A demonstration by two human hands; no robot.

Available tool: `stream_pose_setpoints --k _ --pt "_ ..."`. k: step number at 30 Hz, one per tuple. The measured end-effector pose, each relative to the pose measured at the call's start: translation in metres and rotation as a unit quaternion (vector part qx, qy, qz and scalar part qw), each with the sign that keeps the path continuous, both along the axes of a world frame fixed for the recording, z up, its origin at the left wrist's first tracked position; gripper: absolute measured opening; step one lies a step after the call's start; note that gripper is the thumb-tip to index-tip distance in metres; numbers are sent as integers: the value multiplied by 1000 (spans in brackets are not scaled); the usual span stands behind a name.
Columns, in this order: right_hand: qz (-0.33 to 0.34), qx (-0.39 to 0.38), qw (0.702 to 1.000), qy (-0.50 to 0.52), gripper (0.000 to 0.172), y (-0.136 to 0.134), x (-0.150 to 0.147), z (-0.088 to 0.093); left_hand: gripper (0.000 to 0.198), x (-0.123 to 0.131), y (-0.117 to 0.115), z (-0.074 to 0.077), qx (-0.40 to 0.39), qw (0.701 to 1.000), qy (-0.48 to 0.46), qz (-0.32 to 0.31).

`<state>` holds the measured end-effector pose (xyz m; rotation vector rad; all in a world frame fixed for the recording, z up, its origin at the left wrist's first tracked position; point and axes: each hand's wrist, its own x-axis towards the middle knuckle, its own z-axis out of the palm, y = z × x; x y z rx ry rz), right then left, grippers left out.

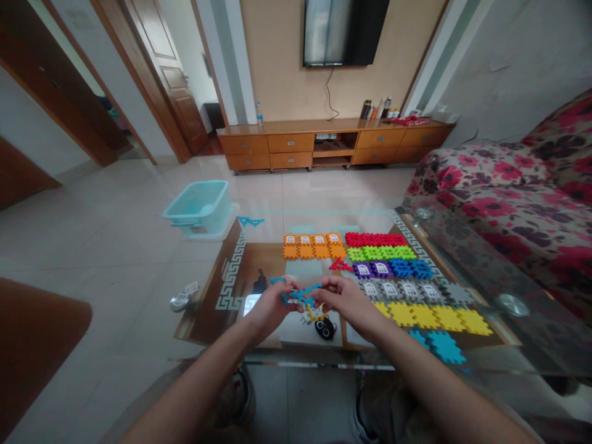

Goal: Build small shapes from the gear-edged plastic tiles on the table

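Observation:
Between my two hands, above the glass table, are light-blue toothed plastic building pieces (303, 296). My left hand (272, 302) is closed on their left end, and my right hand (341, 299) pinches their right end. How the pieces join is partly hidden by the fingers. Just below them on the table lie a small yellow piece (317, 312) and a black round item with two white rings (325, 328). A red toothed piece (340, 265) sits beyond my right hand. Rows of orange tiles (313, 251) and yellow tiles (437, 316) lie farther off and to the right.
Red (374, 239), green (382, 253), blue (411, 269) and grey tiles (457, 294) fill the table's right side. Another light-blue piece (250, 221) lies at the far left edge. A turquoise bin (198, 206) stands beyond the table. The flowered sofa (504, 185) is at right.

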<state>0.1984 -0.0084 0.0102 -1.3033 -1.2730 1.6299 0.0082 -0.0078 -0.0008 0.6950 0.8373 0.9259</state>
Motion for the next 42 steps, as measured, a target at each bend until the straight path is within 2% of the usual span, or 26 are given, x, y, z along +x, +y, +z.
stream_pose_setpoints --k 4,11,16,21,26,29,32,35,38,42 --pt "-65 -22 997 43 27 3 2 0 17 -3 4 -4 -14 1000 -4 9" --pt "-142 -59 980 126 43 5 2 -5 23 -1 4 -19 54 994 90 24" --pt "-147 -72 971 173 35 5 4 -4 42 -3 3 -16 93 982 157 52" --pt "-148 -48 976 153 39 7 4 -6 38 -2 6 -15 79 981 163 69" --pt "-138 0 986 95 43 7 5 -11 25 1 6 -14 27 994 88 59" --pt "-128 31 990 46 42 6 6 -13 15 3 4 -8 -4 998 54 25" --pt "-109 66 992 16 41 7 8 -16 15 4 2 -3 -24 999 30 -5" --pt "-99 125 987 -9 31 8 8 -19 17 4 0 -3 -35 999 13 -25" --pt "-80 201 974 -73 18 7 7 -19 17 1 -1 -6 -42 997 -12 -57" --pt "-55 348 920 -170 13 3 7 -14 22 -1 -3 -7 -51 993 -52 -97"
